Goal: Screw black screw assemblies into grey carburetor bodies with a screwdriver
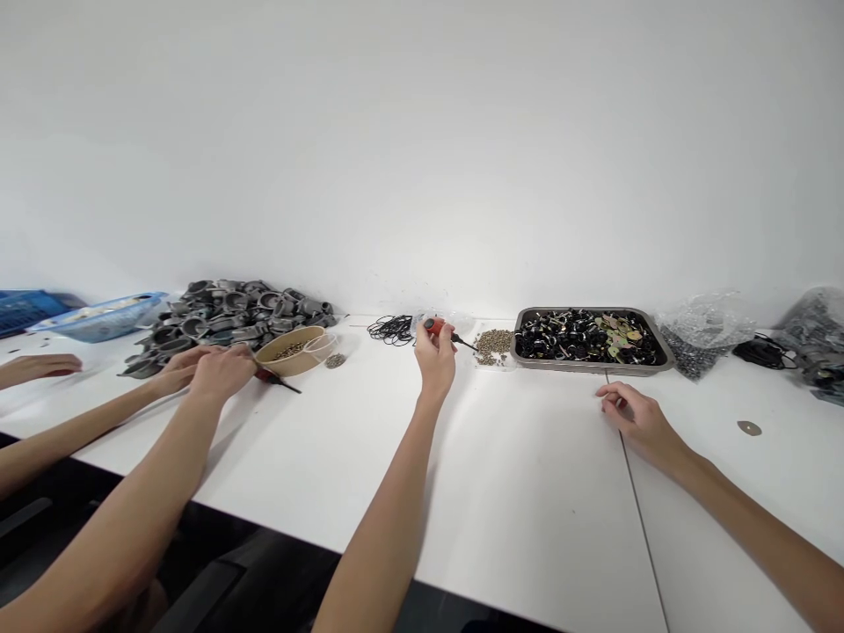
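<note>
Seen from the head camera, the person's left hand (435,356) is closed around a red-handled screwdriver (443,331) at the far edge of the white table (527,492). The tool's long axis runs almost level from left to right, its dark shaft pointing at a small heap of screws (494,344) that lies just beside the tip. The right hand (636,418) rests on the table with the fingers loosely curled and nothing in it, well apart from the screwdriver and nearer to the metal tray (663,356) of black rings and clips just beyond it. So the left hand is the one at the screws, with the tray lying further along the shaft's line, to the right. A bundle of black rubber bands (390,330) lies just left of the left hand. Further left, a co-worker's two hands (211,369) are closed together over a thin dark tool (285,384) next to a brown bowl (294,350), in front of a pile of grey plastic fittings (230,312). Another hand (49,365) lies flat at the left edge, near a blue tray (98,316). Clear bags (705,330) sit at the right end.
</note>
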A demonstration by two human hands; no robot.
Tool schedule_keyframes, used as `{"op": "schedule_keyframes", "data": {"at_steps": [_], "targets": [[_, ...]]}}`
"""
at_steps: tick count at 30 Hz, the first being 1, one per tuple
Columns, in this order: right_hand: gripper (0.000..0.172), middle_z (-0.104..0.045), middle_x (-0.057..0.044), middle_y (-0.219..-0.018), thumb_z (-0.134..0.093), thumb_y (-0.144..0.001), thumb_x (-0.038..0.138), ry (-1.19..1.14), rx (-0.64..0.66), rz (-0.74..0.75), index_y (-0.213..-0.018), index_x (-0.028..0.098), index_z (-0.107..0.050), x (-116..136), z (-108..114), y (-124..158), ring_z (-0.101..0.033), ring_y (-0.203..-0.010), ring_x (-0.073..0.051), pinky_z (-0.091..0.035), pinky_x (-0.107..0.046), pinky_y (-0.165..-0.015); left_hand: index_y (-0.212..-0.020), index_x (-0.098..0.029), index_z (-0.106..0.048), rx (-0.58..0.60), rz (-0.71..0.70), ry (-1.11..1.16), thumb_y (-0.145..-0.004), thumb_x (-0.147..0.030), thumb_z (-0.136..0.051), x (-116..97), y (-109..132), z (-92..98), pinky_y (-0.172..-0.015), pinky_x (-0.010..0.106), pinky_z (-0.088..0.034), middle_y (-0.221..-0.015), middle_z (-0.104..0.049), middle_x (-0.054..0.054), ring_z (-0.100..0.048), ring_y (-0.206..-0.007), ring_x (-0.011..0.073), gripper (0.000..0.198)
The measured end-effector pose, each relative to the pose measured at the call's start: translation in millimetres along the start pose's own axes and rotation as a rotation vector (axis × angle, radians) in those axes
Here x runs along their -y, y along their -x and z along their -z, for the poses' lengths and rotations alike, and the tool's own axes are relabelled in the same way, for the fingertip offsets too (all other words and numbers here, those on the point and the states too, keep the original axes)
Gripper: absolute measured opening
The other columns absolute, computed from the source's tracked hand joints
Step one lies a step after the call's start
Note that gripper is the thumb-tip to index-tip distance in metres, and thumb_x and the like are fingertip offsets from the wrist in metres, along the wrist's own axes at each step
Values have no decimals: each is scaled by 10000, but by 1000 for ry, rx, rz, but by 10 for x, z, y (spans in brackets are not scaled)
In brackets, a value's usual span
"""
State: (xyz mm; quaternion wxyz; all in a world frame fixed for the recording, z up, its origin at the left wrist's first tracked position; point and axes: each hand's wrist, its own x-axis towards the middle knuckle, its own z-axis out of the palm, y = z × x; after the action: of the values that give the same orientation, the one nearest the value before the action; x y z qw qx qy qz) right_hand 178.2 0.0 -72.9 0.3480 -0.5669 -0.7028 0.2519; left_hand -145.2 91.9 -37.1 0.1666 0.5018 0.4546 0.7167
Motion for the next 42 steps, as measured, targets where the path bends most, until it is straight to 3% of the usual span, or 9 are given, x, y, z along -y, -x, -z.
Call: {"op": "schedule_keyframes", "data": {"at_steps": [13,26,34,42], "targets": [[267,-606,-26,-808,-449,-865,429,12,-4,8,-952,234,-609,-57,-21,-2,-580,-727,-181,-458,-313,-681,-855,-179,-476,-108,25,120,-836,-371,-623,-186,-47,18,-448,206,-445,-806,-596,9,-513,-462,52,244],[270,-598,-34,-807,-451,-872,436,5,-2,-11,-957,238,-614,-33,-14,17,-561,-693,-176,-444,-294,-612,-852,-186,-419,-343,115,315,-858,-379,-587,-292,-211,186,-499,256,-490,-744,-618,-15,-536,-409,72,256],[286,-597,-33,-817,-448,-872,443,13,17,-16,-967,228,-611,-31,-10,10,-565,-726,-179,-440,-297,-647,-851,-191,-404,-363,92,262,-819,-459,-617,-303,-242,256,-463,232,-455,-769,-613,-15,-537,-416,66,343],[294,-599,-38,-817,-443,-864,447,12,16,-19,-964,227,-610,-30,-9,5,-557,-710,-181,-419,-293,-610,-851,-202,-374,-438,52,59,-843,-490,-577,-228,-316,400,-427,243,-445,-817,-582,-8,-499,-401,60,353]]}}
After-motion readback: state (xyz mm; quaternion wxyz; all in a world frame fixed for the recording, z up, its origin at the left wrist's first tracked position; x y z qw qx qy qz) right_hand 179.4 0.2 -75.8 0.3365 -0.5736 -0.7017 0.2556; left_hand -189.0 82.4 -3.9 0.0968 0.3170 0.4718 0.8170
